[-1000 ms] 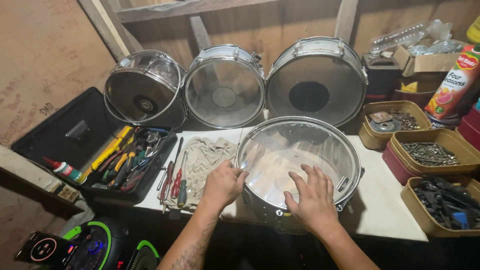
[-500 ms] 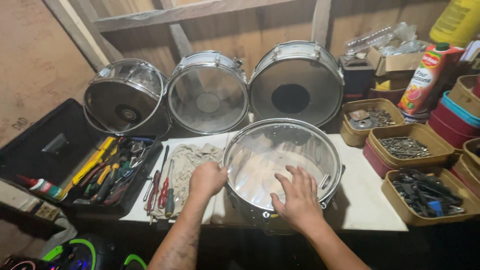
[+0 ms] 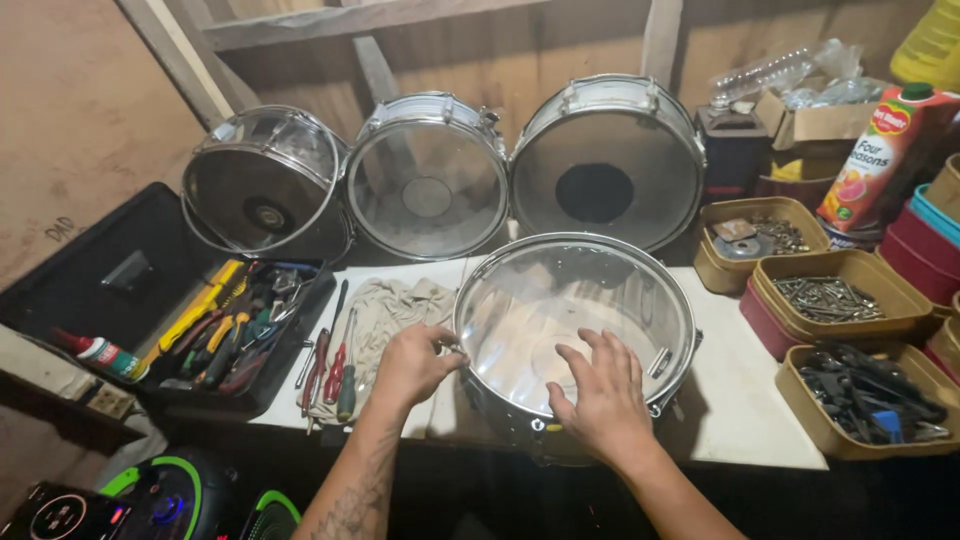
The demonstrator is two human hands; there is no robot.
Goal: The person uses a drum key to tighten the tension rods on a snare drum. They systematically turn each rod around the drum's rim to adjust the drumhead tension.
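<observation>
Chrome snare drum point(image 3: 560, 300) under both hands, right hand point(image 3: 600, 400) spread flat, left hand point(image 3: 412, 362) gripping rim

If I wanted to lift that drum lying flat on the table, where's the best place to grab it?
Probably by the metal rim, one hand on each side. The drum lies head-up, and its clear skin looks thin, so the hoop is likely the firmer hold. The left hand already grips the left rim; the right hand rests flat on the skin.

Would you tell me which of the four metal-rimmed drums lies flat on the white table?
The clear-headed drum nearest the person, under both hands; the other three stand on edge against the wooden wall behind.
</observation>
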